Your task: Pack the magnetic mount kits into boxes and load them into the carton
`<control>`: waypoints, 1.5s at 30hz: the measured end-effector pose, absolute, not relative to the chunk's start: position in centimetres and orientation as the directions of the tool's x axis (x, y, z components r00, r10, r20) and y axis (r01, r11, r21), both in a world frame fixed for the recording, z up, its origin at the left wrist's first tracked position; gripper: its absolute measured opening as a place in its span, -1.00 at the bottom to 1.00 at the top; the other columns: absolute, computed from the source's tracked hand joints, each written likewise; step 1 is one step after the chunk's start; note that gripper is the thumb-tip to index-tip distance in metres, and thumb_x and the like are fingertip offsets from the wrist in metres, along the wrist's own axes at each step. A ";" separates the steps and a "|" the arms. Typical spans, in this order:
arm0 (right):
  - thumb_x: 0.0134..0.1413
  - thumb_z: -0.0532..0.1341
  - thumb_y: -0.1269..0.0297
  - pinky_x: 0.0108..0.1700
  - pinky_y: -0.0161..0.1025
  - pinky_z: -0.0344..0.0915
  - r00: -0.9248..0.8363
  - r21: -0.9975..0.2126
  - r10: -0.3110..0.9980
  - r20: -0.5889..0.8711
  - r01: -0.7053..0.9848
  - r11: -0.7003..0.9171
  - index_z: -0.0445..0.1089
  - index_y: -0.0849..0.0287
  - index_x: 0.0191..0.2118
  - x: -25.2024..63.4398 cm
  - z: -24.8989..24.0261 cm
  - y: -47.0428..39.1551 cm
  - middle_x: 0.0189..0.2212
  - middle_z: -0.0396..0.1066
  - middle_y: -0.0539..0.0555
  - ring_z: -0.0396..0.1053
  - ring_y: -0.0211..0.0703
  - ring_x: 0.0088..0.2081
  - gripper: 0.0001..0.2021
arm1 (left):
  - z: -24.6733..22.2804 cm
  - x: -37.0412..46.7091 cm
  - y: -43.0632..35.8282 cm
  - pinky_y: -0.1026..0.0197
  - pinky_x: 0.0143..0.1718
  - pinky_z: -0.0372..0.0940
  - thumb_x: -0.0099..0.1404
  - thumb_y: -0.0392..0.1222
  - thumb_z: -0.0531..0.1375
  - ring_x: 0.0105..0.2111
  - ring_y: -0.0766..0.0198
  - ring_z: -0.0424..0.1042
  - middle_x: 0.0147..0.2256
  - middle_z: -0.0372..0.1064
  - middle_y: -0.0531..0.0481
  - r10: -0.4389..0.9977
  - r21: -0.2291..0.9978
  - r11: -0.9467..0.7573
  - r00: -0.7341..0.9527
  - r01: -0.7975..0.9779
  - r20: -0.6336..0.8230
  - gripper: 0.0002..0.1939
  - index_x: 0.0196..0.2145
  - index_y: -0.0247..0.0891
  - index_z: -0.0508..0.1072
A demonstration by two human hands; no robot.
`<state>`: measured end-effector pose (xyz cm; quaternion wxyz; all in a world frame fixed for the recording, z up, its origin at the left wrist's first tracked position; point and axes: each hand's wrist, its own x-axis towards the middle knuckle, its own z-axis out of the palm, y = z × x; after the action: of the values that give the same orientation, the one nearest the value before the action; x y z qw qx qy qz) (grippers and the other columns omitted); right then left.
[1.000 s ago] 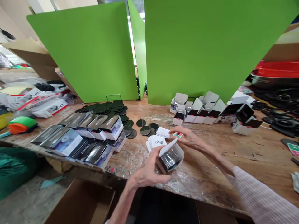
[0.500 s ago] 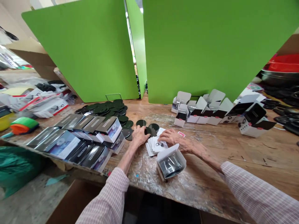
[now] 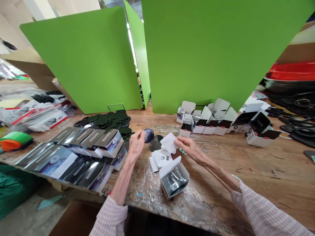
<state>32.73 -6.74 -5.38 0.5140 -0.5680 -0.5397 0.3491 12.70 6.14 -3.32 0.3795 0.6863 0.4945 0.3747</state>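
Pinched in my left hand (image 3: 136, 141) is a dark round disc (image 3: 149, 135), raised above the table. My right hand (image 3: 188, 146) grips the edge of a white paper leaflet (image 3: 168, 143), lifted over a fanned stack of leaflets (image 3: 159, 158). Below the stack stands an open white box (image 3: 174, 178) with something dark and shiny inside. Two or more dark discs (image 3: 155, 145) lie between my hands. A heap of dark discs (image 3: 108, 120) spreads behind the rows of closed boxes (image 3: 98, 140) at the left.
Several open small boxes (image 3: 209, 121) stand along the green panel (image 3: 201, 59). Another green panel (image 3: 81, 62) rises at the left. Black parts (image 3: 302, 105) and a red basin (image 3: 292, 72) are at the far right. Packaged items (image 3: 41, 116) lie far left.
My left hand has lifted a disc off the table. My right hand has raised a leaflet from the stack. The whole view has shifted slightly.
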 end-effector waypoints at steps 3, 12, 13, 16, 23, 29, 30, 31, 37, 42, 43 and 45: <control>0.02 0.20 -0.06 -0.27 -0.20 0.35 0.311 -0.989 0.940 0.141 0.078 0.122 0.37 0.17 -0.30 33.0 -5.4 -5.7 -0.37 0.43 0.02 0.38 -0.17 -0.35 -0.65 | -2.5 12.9 5.7 0.32 -0.54 0.19 -0.01 0.23 0.19 -0.50 0.32 0.31 -0.42 0.43 -0.04 0.968 0.975 -0.119 0.242 0.190 0.071 -0.47 -0.34 -0.34 0.52; 0.03 0.23 -0.03 -0.18 -0.12 0.44 0.251 -0.983 0.960 0.128 -0.100 0.157 0.39 0.17 -0.23 31.1 -4.2 -5.2 -0.28 0.44 0.06 0.41 -0.14 -0.28 -0.65 | -2.0 16.4 3.9 0.31 -0.55 0.26 -0.15 0.14 0.36 -0.57 0.41 0.30 -0.42 0.44 -0.04 0.936 0.996 0.070 0.349 -0.052 -0.048 -0.43 -0.28 -0.38 0.53; 0.03 0.25 -0.02 -0.18 -0.13 0.44 0.239 -0.981 0.961 0.136 -0.104 0.165 0.40 0.18 -0.20 30.9 -4.0 -5.2 -0.26 0.44 0.06 0.41 -0.14 -0.26 -0.64 | -1.8 16.5 3.6 0.31 -0.55 0.26 -0.13 0.12 0.37 -0.57 0.42 0.30 -0.43 0.44 -0.04 0.934 0.996 0.077 0.353 -0.051 -0.054 -0.45 -0.28 -0.38 0.53; -0.06 0.33 0.00 -0.20 -0.15 0.41 0.294 -0.979 0.942 0.163 -0.067 0.190 0.39 0.20 -0.19 31.1 -3.0 -6.3 -0.29 0.45 0.04 0.40 -0.17 -0.30 -0.60 | -1.4 14.9 1.2 0.29 -0.43 0.32 0.01 0.11 0.32 -0.45 0.33 0.39 -0.39 0.46 -0.06 0.919 0.999 0.047 0.392 -0.003 -0.042 -0.50 -0.23 -0.36 0.51; 0.20 0.19 0.14 -0.24 -0.20 0.36 0.427 -0.886 0.810 0.402 0.406 0.226 0.37 0.05 -0.08 30.7 0.2 -15.9 -0.24 0.45 0.02 0.39 -0.15 -0.24 -0.79 | -6.2 10.3 -11.2 -0.01 0.22 0.09 0.25 0.00 0.18 0.21 0.04 0.13 0.21 0.11 -0.18 0.893 0.945 -0.175 0.449 0.277 0.034 -0.35 0.24 -0.15 0.10; 0.26 -0.02 0.48 -0.14 -0.09 0.19 -0.108 -0.266 0.819 0.563 0.915 0.303 0.35 0.11 -0.15 27.9 -2.8 -17.2 -0.31 0.45 0.07 0.32 -0.10 -0.25 -0.77 | -7.7 12.4 -10.4 0.05 0.24 0.07 0.28 -0.27 0.00 0.15 0.13 0.19 0.08 0.20 -0.13 0.872 0.980 -0.090 0.490 0.178 -0.009 -0.50 0.19 -0.22 0.19; 0.24 -0.03 0.52 -0.11 -0.05 0.16 -0.150 -0.174 0.828 0.540 0.943 0.284 0.35 0.14 -0.18 27.6 -3.3 -16.7 -0.34 0.44 0.08 0.31 -0.07 -0.24 -0.75 | -7.5 12.5 -9.9 0.08 0.21 0.10 0.26 -0.29 0.00 0.12 0.15 0.21 0.05 0.20 -0.12 0.860 0.984 -0.078 0.510 0.162 -0.016 -0.49 0.18 -0.22 0.20; 0.22 -0.04 0.55 -0.10 -0.04 0.14 -0.161 -0.110 0.833 0.529 0.961 0.255 0.34 0.17 -0.18 27.5 -3.6 -16.3 -0.36 0.42 0.09 0.29 -0.05 -0.23 -0.74 | -7.3 12.4 -9.4 0.11 0.19 0.13 0.24 -0.31 0.01 0.10 0.16 0.22 0.03 0.19 -0.12 0.851 0.986 -0.063 0.524 0.156 -0.029 -0.48 0.18 -0.23 0.21; 0.18 -0.10 0.59 -0.09 -0.07 0.20 -0.152 0.007 0.778 0.609 0.982 0.187 0.24 0.17 0.04 26.9 -4.0 -16.2 -0.16 0.37 0.19 0.30 -0.05 -0.16 -0.61 | -7.1 11.9 -8.5 0.22 0.00 0.28 0.16 -0.35 0.06 -0.04 0.20 0.27 -0.11 0.15 -0.07 0.829 0.977 -0.068 0.556 0.205 -0.059 -0.43 0.15 -0.22 0.29; 0.21 -0.06 0.58 -0.01 -0.02 0.13 -0.146 0.038 0.758 0.636 0.987 0.158 0.26 0.22 0.00 26.7 -4.0 -16.2 -0.20 0.42 0.17 0.30 -0.05 -0.17 -0.68 | -7.4 11.7 -8.3 0.19 0.05 0.25 0.21 -0.33 0.06 -0.05 0.21 0.28 -0.09 0.22 -0.05 0.810 0.964 -0.138 0.586 0.229 -0.023 -0.44 0.18 -0.16 0.26; 0.23 -0.03 0.55 -0.04 -0.03 0.13 -0.143 0.042 0.752 0.643 0.988 0.151 0.28 0.23 -0.03 26.7 -3.9 -16.1 -0.18 0.42 0.18 0.30 -0.04 -0.17 -0.73 | -7.5 11.7 -8.3 0.18 0.07 0.24 0.21 -0.33 0.06 -0.03 0.20 0.28 -0.07 0.22 -0.06 0.805 0.966 -0.145 0.593 0.215 -0.011 -0.44 0.19 -0.16 0.24; 0.26 0.02 0.46 0.00 0.00 0.10 -0.145 0.051 0.752 0.643 0.988 0.147 0.31 0.23 -0.08 26.5 -3.7 -16.1 -0.17 0.42 0.20 0.30 -0.01 -0.15 -0.80 | -7.7 11.6 -8.3 0.16 0.11 0.20 0.22 -0.31 0.06 0.01 0.17 0.26 -0.04 0.23 -0.08 0.796 0.971 -0.152 0.605 0.186 0.008 -0.42 0.21 -0.17 0.21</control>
<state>26.51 -16.10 -3.68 0.2441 -0.6066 -0.7169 -0.2419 11.64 -8.27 -7.70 0.5508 0.7066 0.3475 0.2768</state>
